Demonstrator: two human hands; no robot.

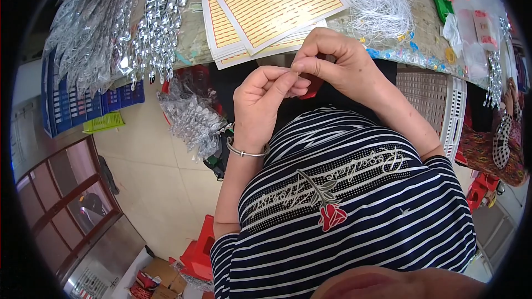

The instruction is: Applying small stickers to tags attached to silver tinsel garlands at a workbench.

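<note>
Both hands together, off the near edge of the worktop (195, 37), above the wearer's lap. Left hand (266, 94) has its thumb against its fingers; right hand (331, 62) likewise, the two sets of fingertips meeting or nearly so. Whatever sits in the pinch is too small to make out; cannot tell if a thread or small part is there. Nearest goods: striped sheets (277, 5), yellow and red, piled a little askew on the worktop just beyond the fingers, lowest corner over the edge. Far right of them, a loose tangle of clear strands (379, 5). To the left, silver strips (158, 25) and clear packets (83, 36) hang over the edge. Risks, as judged: anything tiny in that pinch has no surface close beneath it, so a slip of the thumb would likely drop it to the lap or floor (185, 194). The overhanging sheets could be knocked askew or off by a raised right wrist. A strand pulled from the tangle might snag its neighbours and knot. The bangle (246, 153) on the left wrist could catch on loose strands.
</note>
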